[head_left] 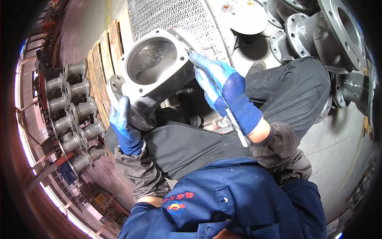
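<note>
A grey cast-metal valve body (pixel 161 83) with a wide round opening and bolt-holed flanges rests tilted in front of my knees, its opening facing up. My left hand (pixel 125 125), in a blue coated glove, is closed on the lower left flange, the thumb side lying against the metal. On the other side, my gloved right hand (pixel 225 87) has its fingertips against the right flange beside the opening. A slim whitish rod-like tool (pixel 238 129) runs under those fingers and along the wrist; its far end is hidden by the hand.
Wooden pallet slats (pixel 104 55) lie at the left, and a metal mesh sheet (pixel 167 16) lies beyond the casting. Several flanged pipes (pixel 81 109) stand stacked at far left. Large flanged fittings (pixel 318 36) crowd the right, near a round-topped stand (pixel 244 18).
</note>
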Motion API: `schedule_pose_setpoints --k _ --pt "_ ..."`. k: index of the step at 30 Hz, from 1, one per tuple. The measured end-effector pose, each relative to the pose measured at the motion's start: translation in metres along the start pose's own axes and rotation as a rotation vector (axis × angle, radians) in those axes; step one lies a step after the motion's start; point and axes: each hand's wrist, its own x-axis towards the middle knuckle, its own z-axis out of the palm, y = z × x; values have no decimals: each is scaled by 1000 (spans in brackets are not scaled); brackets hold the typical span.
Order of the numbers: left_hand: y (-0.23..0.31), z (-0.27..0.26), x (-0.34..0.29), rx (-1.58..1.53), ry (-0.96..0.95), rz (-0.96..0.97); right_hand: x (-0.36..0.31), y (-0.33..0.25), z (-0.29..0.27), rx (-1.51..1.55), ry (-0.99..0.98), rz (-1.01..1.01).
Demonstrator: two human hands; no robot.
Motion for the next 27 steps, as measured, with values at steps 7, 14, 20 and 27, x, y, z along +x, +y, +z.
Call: schedule_pose_setpoints --k 7,14,20,27 --pt "3 -3 2 116 -23 84 0 -5 0 84 15 180" --pt "-1 -1 4 346 -25 404 8 3 -2 -323 8 -126" --pt "3 -4 4 423 -66 457 10 3 -1 -207 -16 -76" --pt "3 -1 6 342 -55 364 6 -9 -20 72 79 -191"
